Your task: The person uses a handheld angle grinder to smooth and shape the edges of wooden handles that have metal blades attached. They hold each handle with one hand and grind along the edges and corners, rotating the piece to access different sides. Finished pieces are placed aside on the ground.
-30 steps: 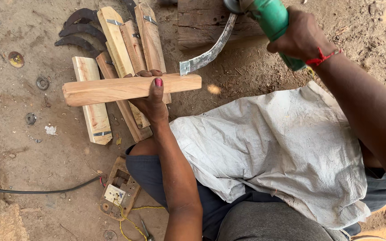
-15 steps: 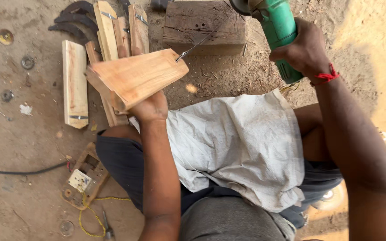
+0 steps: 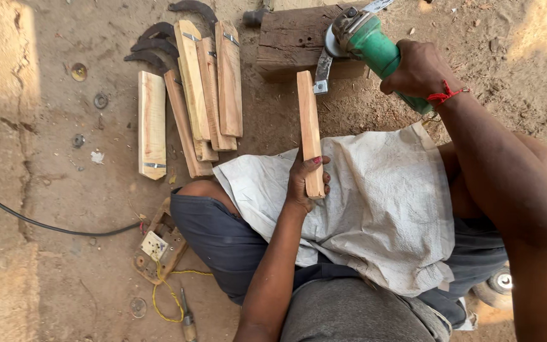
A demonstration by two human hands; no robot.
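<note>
- Wooden slat [image 3: 309, 126] stands on edge over the white cloth [image 3: 375, 202] on the lap; left hand [image 3: 305, 183] closed around its near end.
- Right hand [image 3: 420, 68], beyond and right of that grip, clasps a green angle grinder [image 3: 375, 47].
- Further slats [image 3: 207, 95] lie on the ground, far left of the grip.

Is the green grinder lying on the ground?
No, the right hand holds the green grinder up above the dark wooden block, while the left hand grips a wooden piece.
</note>
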